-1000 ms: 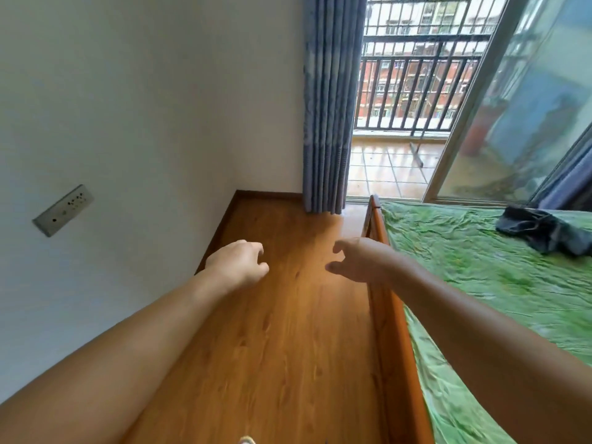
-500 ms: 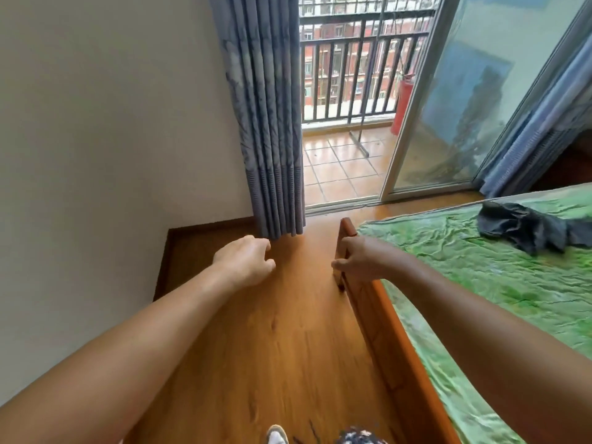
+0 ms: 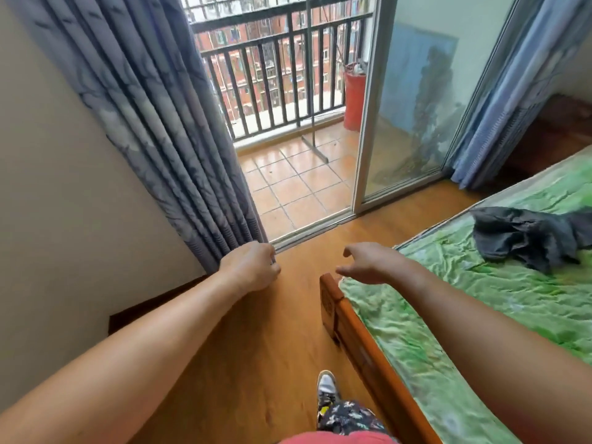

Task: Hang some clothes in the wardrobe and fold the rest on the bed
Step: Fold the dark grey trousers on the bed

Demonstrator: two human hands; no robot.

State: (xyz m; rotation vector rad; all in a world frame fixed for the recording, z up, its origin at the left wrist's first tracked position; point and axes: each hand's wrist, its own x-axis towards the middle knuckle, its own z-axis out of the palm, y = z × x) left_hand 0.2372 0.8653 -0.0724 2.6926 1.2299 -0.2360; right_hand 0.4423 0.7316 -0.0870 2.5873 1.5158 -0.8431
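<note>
Clothing for the task is lying as one crumpled dark grey-blue fabric garment (image 3: 525,238) on the wrinkled green sheet (image 3: 448,331), near the far edge of the orange-brown wooden-framed bed (image 3: 358,341) and well apart from both hands. The left hand (image 3: 251,267) is hanging in the air in front of the hem of the grey-blue pleated curtain (image 3: 153,123), its fingers loosely curled and holding nothing; whether it is touching the cloth I cannot tell. The right hand (image 3: 368,264) is hovering over the near corner of the bed, fingers spread and relaxed, also holding nothing. The person is probably going for the garment, and doing that well is likely meaning stepping round this corner before reaching, so both hands are arriving together, then taking the garment by its shoulders or waistband so it is opening out instead of bunching. Compared with half a second ago, the right hand is no longer sitting against the wooden corner post, its fingers are opening wider, the view is swinging further toward the balcony door, and a grey sneaker (image 3: 326,387) is showing more fully at the bottom.
</note>
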